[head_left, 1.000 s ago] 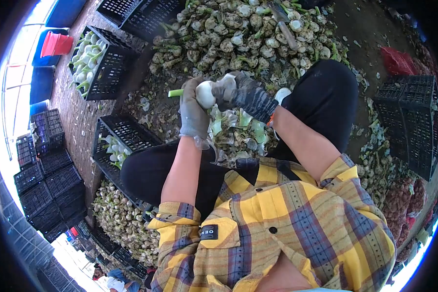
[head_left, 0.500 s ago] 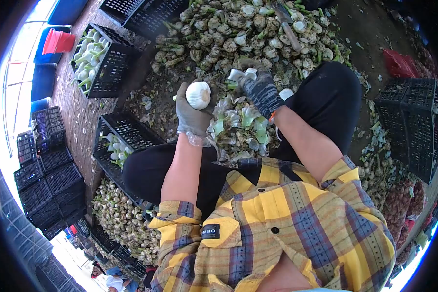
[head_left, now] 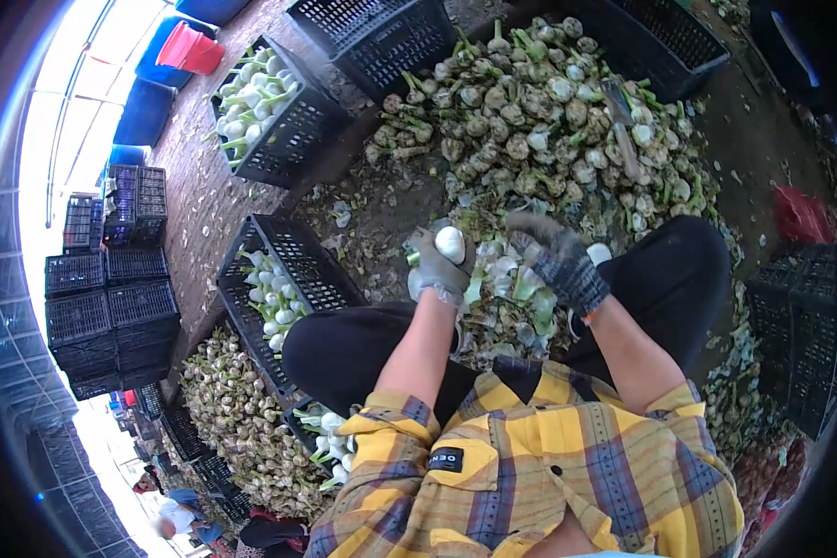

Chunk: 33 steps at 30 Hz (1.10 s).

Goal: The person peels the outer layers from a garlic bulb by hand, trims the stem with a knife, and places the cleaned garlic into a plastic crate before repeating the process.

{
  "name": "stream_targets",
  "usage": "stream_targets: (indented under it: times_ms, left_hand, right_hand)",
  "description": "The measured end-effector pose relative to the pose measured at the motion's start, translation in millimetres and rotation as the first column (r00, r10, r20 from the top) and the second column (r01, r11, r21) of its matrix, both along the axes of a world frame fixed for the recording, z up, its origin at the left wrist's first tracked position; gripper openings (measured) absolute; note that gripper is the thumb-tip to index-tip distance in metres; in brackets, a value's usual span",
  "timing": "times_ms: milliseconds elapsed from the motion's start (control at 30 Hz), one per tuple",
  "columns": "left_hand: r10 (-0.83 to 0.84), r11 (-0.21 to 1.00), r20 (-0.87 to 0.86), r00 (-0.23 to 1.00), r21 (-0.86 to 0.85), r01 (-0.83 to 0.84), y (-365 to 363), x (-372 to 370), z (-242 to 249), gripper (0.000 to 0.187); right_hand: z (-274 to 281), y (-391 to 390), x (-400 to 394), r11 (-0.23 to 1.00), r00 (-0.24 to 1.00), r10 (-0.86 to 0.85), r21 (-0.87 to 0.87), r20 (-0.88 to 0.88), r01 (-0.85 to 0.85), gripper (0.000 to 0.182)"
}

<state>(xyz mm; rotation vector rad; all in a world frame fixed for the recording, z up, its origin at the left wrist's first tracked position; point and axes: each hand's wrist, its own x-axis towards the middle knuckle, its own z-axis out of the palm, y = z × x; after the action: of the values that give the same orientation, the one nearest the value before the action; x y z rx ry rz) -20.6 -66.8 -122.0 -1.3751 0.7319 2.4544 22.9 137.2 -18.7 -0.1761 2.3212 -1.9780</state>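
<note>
My left hand (head_left: 440, 267), in a pale dirty glove, is wrapped round a peeled white garlic bulb (head_left: 450, 245), with its green stem to the left. To the right, my right hand (head_left: 560, 260), in a grey patterned knit glove, is apart from the bulb; its fingers are blurred, and I cannot make out anything in them. Loose peelings (head_left: 510, 288) lie below and between the hands. Beyond them rises a heap of unpeeled garlic (head_left: 502, 121), with a wooden-handled knife (head_left: 626, 147) lying on it.
Black crates with peeled garlic stand at the left (head_left: 293, 265) and upper left (head_left: 298, 139). Other black crates (head_left: 372, 46) stand behind the heap and at the right. More unpeeled garlic (head_left: 242, 418) lies lower left, near another person (head_left: 179, 513). A red bucket (head_left: 191, 48) is upper left.
The view has shifted, so the scene sits lower and further right. My right hand no longer shows the white peel it held. The bulb has turned in my left hand.
</note>
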Motion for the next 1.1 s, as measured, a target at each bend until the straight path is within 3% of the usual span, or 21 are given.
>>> stream_targets:
  times_ms: [33,67,133,200,267,300,333,400,433,467,500,600,667,700,767,800,833,867,933,1033,1100]
  left_hand:
    - [-0.012,1.0,0.008,1.0,-0.01,0.012,-1,-1,-6,0.037]
    - [-0.024,1.0,0.017,1.0,-0.019,0.025,-3,-4,-12,0.037]
    - [0.026,0.999,0.102,0.994,0.016,-0.028,-11,-21,-9,0.038]
    - [0.036,0.998,0.11,0.993,0.056,-0.042,-31,-47,-1,0.039]
    - [0.059,0.994,-0.102,0.993,-0.086,-0.068,-56,-90,6,0.045]
    - [0.075,0.997,-0.026,0.997,-0.034,-0.076,-66,-111,42,0.041]
    - [0.095,0.965,-0.18,0.979,-0.223,-0.134,-71,-134,68,0.041]
    - [0.114,0.924,-0.351,0.929,-0.306,-0.229,-100,-187,107,0.038]
    - [0.13,0.929,-0.394,0.91,-0.273,-0.251,-109,-204,141,0.036]
    - [0.096,0.936,-0.547,0.832,-0.235,-0.262,-125,-226,156,0.038]
    - [0.123,0.959,-0.589,0.798,-0.137,-0.249,-150,-252,162,0.04]
    - [0.163,0.894,-0.547,0.821,-0.271,-0.357,-158,-269,180,0.034]
    - [0.112,0.911,-0.547,0.83,-0.276,-0.305,-166,-269,143,0.029]
    - [0.102,0.882,-0.468,0.878,-0.366,-0.298,-146,-260,136,0.031]
    - [0.181,0.931,-0.314,0.932,-0.25,-0.265,-144,-254,80,0.029]
    - [0.176,0.918,-0.202,0.963,-0.319,-0.235,-133,-250,59,0.023]
    - [0.066,0.933,-0.197,0.978,-0.335,-0.13,-126,-243,43,0.022]
    - [0.049,0.897,-0.049,0.998,-0.437,-0.066,-117,-236,27,0.02]
    - [0.026,0.838,0.063,0.998,-0.546,0.013,-107,-229,-7,0.021]
    - [-0.188,0.761,0.046,0.981,-0.624,0.175,-114,-228,-70,0.037]
    - [-0.336,0.549,0.038,0.941,-0.804,0.228,-112,-230,-97,0.045]
  right_hand:
    - [-5,-2,3,0.999,0.998,0.03,0.037,-0.054,-0.028,0.027]
    - [-9,-3,7,0.997,0.998,0.055,-0.055,0.012,-0.054,0.024]
    - [-7,-9,10,0.998,0.987,0.044,-0.056,0.155,-0.036,0.023]
    - [-12,-13,8,0.993,0.988,0.046,-0.111,0.145,-0.03,0.022]
    - [-15,-19,5,0.992,0.989,0.058,-0.115,0.138,-0.042,0.022]
    - [-14,-22,4,0.994,0.988,0.068,-0.089,0.135,-0.056,0.021]
    - [-14,-25,4,0.996,0.988,0.077,-0.062,0.134,-0.069,0.021]
    - [-18,-29,4,0.993,0.983,0.112,0.031,0.145,-0.117,0.022]
    - [-15,-31,3,0.989,0.98,0.134,0.044,0.145,-0.142,0.023]
    - [-10,-33,2,0.984,0.977,0.157,0.057,0.147,-0.166,0.023]
    - [-2,-35,0,0.979,0.975,0.154,0.108,0.158,-0.172,0.024]
    - [-7,-40,-1,0.975,0.966,0.187,0.088,0.177,-0.205,0.025]
    - [-2,-42,-5,0.969,0.94,0.226,0.042,0.255,-0.244,0.027]
    - [-2,-43,-6,0.965,0.938,0.236,0.055,0.254,-0.257,0.028]
    - [-8,-42,-6,0.951,0.917,0.269,0.067,0.295,-0.301,0.031]
    - [-9,-42,-6,0.951,0.913,0.27,0.067,0.307,-0.303,0.032]
    - [-8,-43,-6,0.949,0.907,0.272,0.065,0.321,-0.307,0.032]
    - [-9,-44,-7,0.948,0.901,0.274,0.061,0.336,-0.311,0.032]
    - [-14,-44,-9,0.947,0.871,0.293,0.008,0.394,-0.322,0.034]
    - [-20,-44,-14,0.948,0.86,0.292,-0.01,0.419,-0.318,0.035]
    - [-18,-44,-19,0.949,0.87,0.281,0.017,0.404,-0.315,0.036]
